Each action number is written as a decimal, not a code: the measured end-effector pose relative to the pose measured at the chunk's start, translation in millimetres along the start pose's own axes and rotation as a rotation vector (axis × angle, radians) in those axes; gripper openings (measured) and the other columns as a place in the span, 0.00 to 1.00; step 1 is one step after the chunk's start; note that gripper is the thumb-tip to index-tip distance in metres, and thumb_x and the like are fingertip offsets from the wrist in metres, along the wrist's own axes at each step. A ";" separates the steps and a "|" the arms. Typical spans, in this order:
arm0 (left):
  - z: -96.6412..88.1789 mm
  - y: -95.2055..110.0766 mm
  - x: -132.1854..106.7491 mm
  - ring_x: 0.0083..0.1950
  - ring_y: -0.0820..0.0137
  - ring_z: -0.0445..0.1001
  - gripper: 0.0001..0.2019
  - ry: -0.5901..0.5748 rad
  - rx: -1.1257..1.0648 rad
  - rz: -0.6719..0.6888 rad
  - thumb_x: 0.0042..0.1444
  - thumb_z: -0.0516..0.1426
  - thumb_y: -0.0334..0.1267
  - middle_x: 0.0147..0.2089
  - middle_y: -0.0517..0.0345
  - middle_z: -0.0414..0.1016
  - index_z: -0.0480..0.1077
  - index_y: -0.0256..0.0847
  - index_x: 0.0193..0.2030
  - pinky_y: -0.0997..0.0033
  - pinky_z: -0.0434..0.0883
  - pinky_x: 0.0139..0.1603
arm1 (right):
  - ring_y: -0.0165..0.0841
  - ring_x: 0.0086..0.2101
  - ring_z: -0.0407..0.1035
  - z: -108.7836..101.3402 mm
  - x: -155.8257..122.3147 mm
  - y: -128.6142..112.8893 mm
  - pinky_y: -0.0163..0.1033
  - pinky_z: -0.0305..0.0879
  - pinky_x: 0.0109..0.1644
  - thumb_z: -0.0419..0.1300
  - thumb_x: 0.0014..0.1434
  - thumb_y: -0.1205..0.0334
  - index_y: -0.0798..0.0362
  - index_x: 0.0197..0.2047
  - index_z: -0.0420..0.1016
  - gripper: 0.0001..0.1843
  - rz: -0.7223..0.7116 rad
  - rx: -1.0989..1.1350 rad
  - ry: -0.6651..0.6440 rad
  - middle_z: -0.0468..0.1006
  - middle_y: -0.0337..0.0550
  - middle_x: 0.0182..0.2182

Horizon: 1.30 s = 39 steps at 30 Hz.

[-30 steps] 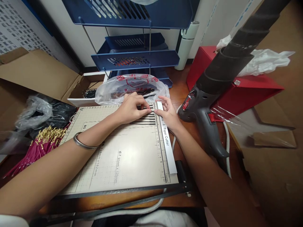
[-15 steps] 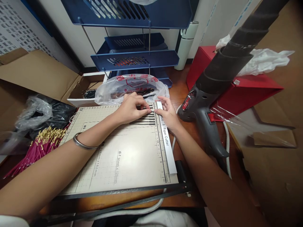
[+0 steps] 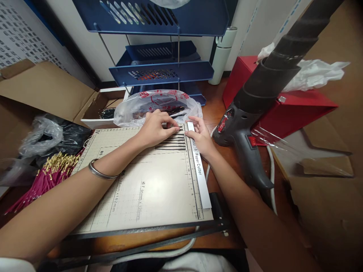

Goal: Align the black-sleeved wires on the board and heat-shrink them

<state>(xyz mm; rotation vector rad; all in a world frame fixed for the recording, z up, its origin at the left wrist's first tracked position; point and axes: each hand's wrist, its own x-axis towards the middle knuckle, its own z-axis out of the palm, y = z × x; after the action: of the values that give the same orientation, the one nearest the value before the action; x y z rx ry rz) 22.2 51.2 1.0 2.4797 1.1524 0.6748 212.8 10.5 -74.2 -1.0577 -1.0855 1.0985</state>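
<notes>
A paper cutter [image 3: 161,196] with a printed grid lies in front of me. Across its right part several thin black cords [image 3: 171,146] lie side by side, their ends near the ruler edge. My left hand [image 3: 157,130] is closed at the top of this row, thumb and forefinger pinched at the end of a black cord. My right hand [image 3: 200,139] rests over the upper end of the white strip [image 3: 202,189] marked "Paper Cutter". Its thumb touches the board beside the cord ends, apart from the forefinger, and I see nothing held there.
Behind the cutter lies a clear plastic bag [image 3: 133,109] with dark cords, below blue trays [image 3: 161,71]. Magenta cords with gold tips [image 3: 53,172] lie left. A heat gun [image 3: 249,147] stands right, before a red box [image 3: 303,113]. A pale bottle [image 3: 222,56] stands behind.
My left fingertips have shifted slightly up and left along the top of the cord row. The right hand stays almost where it was.
</notes>
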 end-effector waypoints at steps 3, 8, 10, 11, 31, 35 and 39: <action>0.2 0.4 0.1 0.43 0.61 0.71 0.11 -0.012 -0.009 0.000 0.61 0.65 0.48 0.35 0.54 0.80 0.84 0.43 0.36 0.55 0.61 0.54 | 0.44 0.61 0.72 0.3 1.3 0.8 0.57 0.61 0.76 0.68 0.46 0.58 0.45 0.56 0.68 0.32 -0.010 0.016 0.015 0.77 0.48 0.57; -0.3 3.7 -0.3 0.45 0.59 0.71 0.11 -0.028 -0.009 -0.013 0.60 0.65 0.47 0.35 0.53 0.79 0.84 0.42 0.35 0.56 0.62 0.52 | 0.43 0.61 0.72 0.6 2.6 1.9 0.55 0.61 0.76 0.68 0.48 0.58 0.45 0.56 0.68 0.32 -0.017 0.002 0.014 0.78 0.47 0.56; -0.7 4.8 -0.6 0.46 0.58 0.71 0.11 -0.032 -0.006 -0.014 0.61 0.65 0.47 0.35 0.53 0.79 0.84 0.43 0.36 0.55 0.62 0.52 | 0.43 0.61 0.72 0.4 2.8 2.4 0.55 0.62 0.76 0.68 0.48 0.59 0.46 0.57 0.68 0.32 -0.021 -0.010 0.012 0.78 0.48 0.57; -0.9 5.0 -0.7 0.46 0.58 0.71 0.12 -0.036 -0.006 -0.012 0.61 0.65 0.48 0.35 0.53 0.80 0.84 0.43 0.36 0.56 0.61 0.52 | 0.43 0.61 0.72 0.3 2.7 2.5 0.55 0.62 0.76 0.68 0.48 0.59 0.46 0.57 0.68 0.32 -0.024 -0.012 0.014 0.77 0.48 0.58; 0.2 3.8 3.7 0.47 0.59 0.72 0.10 0.040 0.007 -0.081 0.62 0.64 0.46 0.39 0.54 0.82 0.85 0.44 0.38 0.54 0.61 0.55 | 0.44 0.60 0.74 4.4 -0.7 -1.6 0.56 0.62 0.76 0.67 0.46 0.60 0.47 0.53 0.70 0.28 -0.004 0.022 0.076 0.78 0.49 0.57; 0.1 2.5 5.8 0.47 0.58 0.72 0.10 0.008 0.026 -0.113 0.62 0.64 0.45 0.40 0.53 0.83 0.85 0.43 0.38 0.53 0.60 0.56 | 0.43 0.60 0.74 3.8 -0.9 -2.1 0.55 0.63 0.76 0.66 0.47 0.60 0.47 0.53 0.69 0.28 -0.006 0.013 0.061 0.78 0.48 0.57; 0.4 1.8 5.7 0.48 0.58 0.73 0.10 -0.024 -0.018 -0.081 0.61 0.65 0.46 0.38 0.54 0.82 0.84 0.42 0.36 0.52 0.61 0.60 | 0.44 0.61 0.74 3.3 0.6 -2.0 0.56 0.64 0.75 0.67 0.46 0.60 0.47 0.52 0.69 0.28 0.003 0.028 0.051 0.78 0.49 0.57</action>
<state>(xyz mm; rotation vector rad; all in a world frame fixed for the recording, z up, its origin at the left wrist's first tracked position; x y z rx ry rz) 26.8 54.5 3.0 2.4056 1.2255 0.6282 209.8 11.1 -71.6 -1.0604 -1.0255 1.0807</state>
